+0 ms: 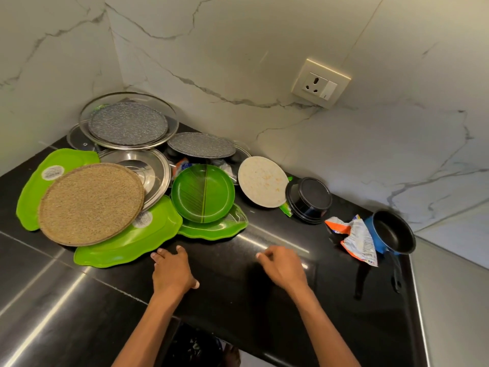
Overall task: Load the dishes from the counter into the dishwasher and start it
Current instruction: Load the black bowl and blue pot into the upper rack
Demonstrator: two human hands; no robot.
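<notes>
A pile of dishes fills the counter's back corner. A round tan plate [91,203] lies upside down on light green leaf-shaped trays [127,242]. Behind it are steel plates [150,168] and grey speckled plates [128,123]. A round dark green plate [203,193] sits on a dark green leaf tray [214,229]. A white plate [262,185] leans beside stacked black bowls [309,200]. A small blue pan [391,231] stands at the right. My left hand [172,271] hovers near the light green tray's edge, fingers relaxed. My right hand [284,266] hangs over bare counter, fingers loosely curled, holding nothing.
The black stone counter [238,295] meets marble walls at the corner. A crumpled snack wrapper [354,239] lies against the blue pan. A wall socket [320,83] sits above the bowls. The counter's front edge runs below my forearms.
</notes>
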